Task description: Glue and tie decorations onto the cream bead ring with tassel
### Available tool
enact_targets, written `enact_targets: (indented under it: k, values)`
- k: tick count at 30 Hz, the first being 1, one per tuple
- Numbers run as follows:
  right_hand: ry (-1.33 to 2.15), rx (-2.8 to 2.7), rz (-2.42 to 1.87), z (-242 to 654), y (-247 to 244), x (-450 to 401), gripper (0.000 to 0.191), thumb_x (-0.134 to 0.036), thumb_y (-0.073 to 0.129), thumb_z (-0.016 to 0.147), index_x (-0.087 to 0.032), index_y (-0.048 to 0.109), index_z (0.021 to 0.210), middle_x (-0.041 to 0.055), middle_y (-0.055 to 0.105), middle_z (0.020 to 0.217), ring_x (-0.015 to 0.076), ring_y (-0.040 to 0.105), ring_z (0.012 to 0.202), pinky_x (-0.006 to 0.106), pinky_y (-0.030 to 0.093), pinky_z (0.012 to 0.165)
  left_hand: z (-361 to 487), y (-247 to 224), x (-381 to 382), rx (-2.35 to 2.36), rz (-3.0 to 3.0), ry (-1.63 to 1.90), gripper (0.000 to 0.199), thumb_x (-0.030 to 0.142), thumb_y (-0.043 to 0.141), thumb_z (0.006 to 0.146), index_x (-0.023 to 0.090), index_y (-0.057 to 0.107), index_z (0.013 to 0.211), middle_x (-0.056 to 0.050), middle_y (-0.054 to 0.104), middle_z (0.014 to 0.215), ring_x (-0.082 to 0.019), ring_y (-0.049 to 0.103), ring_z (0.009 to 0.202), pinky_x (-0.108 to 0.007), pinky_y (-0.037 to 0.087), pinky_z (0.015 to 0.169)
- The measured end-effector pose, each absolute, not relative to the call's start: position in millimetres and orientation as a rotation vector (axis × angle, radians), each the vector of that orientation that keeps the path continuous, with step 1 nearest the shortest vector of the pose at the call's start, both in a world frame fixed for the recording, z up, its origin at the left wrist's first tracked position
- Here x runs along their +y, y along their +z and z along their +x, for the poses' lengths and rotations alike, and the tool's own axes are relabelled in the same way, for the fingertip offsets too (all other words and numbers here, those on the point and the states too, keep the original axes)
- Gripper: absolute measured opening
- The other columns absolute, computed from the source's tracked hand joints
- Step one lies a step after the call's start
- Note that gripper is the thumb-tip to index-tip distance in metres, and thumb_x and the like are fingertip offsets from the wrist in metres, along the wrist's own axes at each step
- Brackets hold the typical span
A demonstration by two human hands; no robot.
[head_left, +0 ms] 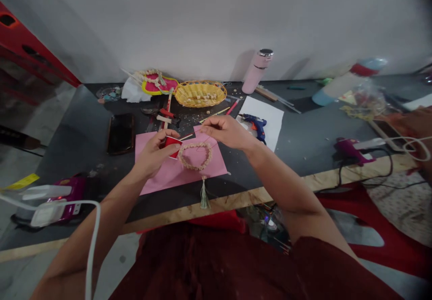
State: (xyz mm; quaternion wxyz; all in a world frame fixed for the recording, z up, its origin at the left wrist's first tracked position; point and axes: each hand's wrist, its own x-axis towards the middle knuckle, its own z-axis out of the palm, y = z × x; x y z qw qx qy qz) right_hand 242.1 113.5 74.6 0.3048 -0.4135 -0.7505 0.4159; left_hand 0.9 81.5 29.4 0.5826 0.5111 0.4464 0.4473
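My left hand (153, 151) is closed around a small red block with pale edges (173, 147), perhaps a spool; its exact kind is unclear. A thin stick (186, 137) juts out beside it. My right hand (224, 131) pinches a fine thread (206, 143), which hangs over the bead loop. That loop, a beige beaded bracelet (195, 168), lies on a pink sheet of paper (157, 178) below both hands. A pale green tassel (204, 196) lies at the sheet's near side, close to the table edge.
Behind the hands stand a yellow wicker basket (182, 93) with beads and a pink flask (253, 72). A blue glue gun (258, 126) rests on white paper (275, 120). A phone (120, 133) and a purple power socket (72, 194) are left; another person's hand (416, 124) is far right.
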Motion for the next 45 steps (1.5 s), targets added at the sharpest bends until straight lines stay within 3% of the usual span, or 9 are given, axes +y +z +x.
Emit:
enact_targets:
  k: [13, 16, 19, 22, 24, 26, 30, 39, 45]
  values:
    - [0.968, -1.789, -1.046, 263.4, 90.0, 128.2, 0.026, -0.038, 0.058, 0.092, -0.018, 0.057, 0.076, -0.0054, 0.044, 0.061, 0.007, 0.037, 0.054, 0.022, 0.029, 0.049, 24.8, 37.8, 92.9, 1.013, 1.344, 0.743, 0.035, 0.041, 0.066, 0.084, 0.02, 0.059, 0.111, -0.003, 0.064, 0.094, -0.017, 0.067, 0.08, -0.023, 0.052, 0.057]
    - [0.95, -1.764, -1.009, 263.4, 93.7, 132.3, 0.029, -0.041, 0.059, 0.093, -0.019, 0.054, 0.074, -0.0056, 0.043, 0.061, 0.0071, 0.037, 0.054, 0.022, 0.031, 0.05, 25.3, 43.2, 92.9, 0.982, 1.296, 0.686, 0.045, 0.039, 0.07, 0.081, 0.022, 0.057, 0.12, -0.009, 0.06, 0.122, -0.019, 0.071, 0.082, -0.02, 0.05, 0.047]
    - [0.968, -1.734, -0.958, 259.4, 97.7, 138.0, 0.032, -0.043, 0.06, 0.093, -0.02, 0.051, 0.074, -0.0061, 0.043, 0.06, 0.0066, 0.039, 0.053, 0.021, 0.034, 0.05, 28.0, 47.6, 93.4, 0.907, 1.252, 0.695, 0.056, 0.036, 0.074, 0.078, 0.026, 0.054, 0.13, -0.012, 0.045, 0.148, -0.017, 0.071, 0.083, -0.019, 0.05, 0.048]
    - [1.082, -1.721, -0.892, 251.0, 100.8, 143.9, 0.032, -0.044, 0.058, 0.094, -0.02, 0.049, 0.074, -0.0053, 0.049, 0.063, 0.0058, 0.043, 0.052, 0.02, 0.037, 0.05, 35.6, 51.5, 97.6, 0.837, 1.22, 0.758, 0.067, 0.032, 0.078, 0.075, 0.034, 0.052, 0.136, -0.007, 0.031, 0.16, -0.016, 0.069, 0.091, -0.021, 0.056, 0.061]
    - [1.221, -1.72, -0.866, 243.7, 102.4, 146.0, 0.03, -0.043, 0.059, 0.094, -0.02, 0.05, 0.077, -0.0044, 0.053, 0.066, 0.0057, 0.046, 0.053, 0.02, 0.039, 0.05, 42.7, 54.9, 102.3, 0.775, 1.198, 0.785, 0.071, 0.03, 0.08, 0.072, 0.036, 0.052, 0.136, -0.005, 0.026, 0.162, -0.015, 0.07, 0.088, -0.022, 0.056, 0.06]
    - [1.367, -1.708, -0.853, 236.7, 104.1, 146.4, 0.027, -0.042, 0.061, 0.093, -0.02, 0.051, 0.082, -0.0039, 0.057, 0.069, 0.0058, 0.049, 0.055, 0.019, 0.041, 0.051, 48.6, 58.4, 107.2, 0.696, 1.162, 0.776, 0.07, 0.031, 0.08, 0.071, 0.032, 0.053, 0.135, -0.009, 0.038, 0.156, -0.016, 0.07, 0.08, -0.022, 0.053, 0.051]
    - [1.469, -1.559, -0.824, 232.1, 106.5, 147.3, 0.023, -0.039, 0.064, 0.09, -0.02, 0.052, 0.085, -0.0032, 0.063, 0.075, 0.0056, 0.05, 0.057, 0.018, 0.04, 0.051, 48.9, 61.4, 113.3, 0.703, 1.088, 0.714, 0.056, 0.03, 0.078, 0.073, 0.02, 0.061, 0.125, -0.012, 0.068, 0.114, -0.019, 0.071, 0.074, -0.022, 0.051, 0.048]
    - [1.496, -1.259, -0.837, 251.5, 101.9, 151.7, 0.029, -0.041, 0.073, 0.079, -0.021, 0.053, 0.072, -0.0029, 0.062, 0.067, 0.0088, 0.054, 0.061, 0.022, 0.045, 0.058, 20.8, 65.4, 112.6, 0.683, 1.028, 0.691, 0.057, 0.029, 0.079, 0.071, 0.021, 0.063, 0.125, -0.011, 0.07, 0.111, -0.019, 0.07, 0.081, -0.027, 0.055, 0.062]
    - [1.449, -1.116, -0.888, 248.2, 102.6, 151.4, 0.035, -0.04, 0.074, 0.078, -0.022, 0.045, 0.07, -0.0001, 0.07, 0.081, 0.0095, 0.057, 0.064, 0.023, 0.047, 0.06, 18.3, 64.4, 109.7, 0.644, 0.982, 0.713, 0.059, 0.031, 0.079, 0.071, 0.02, 0.062, 0.126, -0.011, 0.07, 0.108, -0.018, 0.069, 0.075, -0.024, 0.051, 0.054]
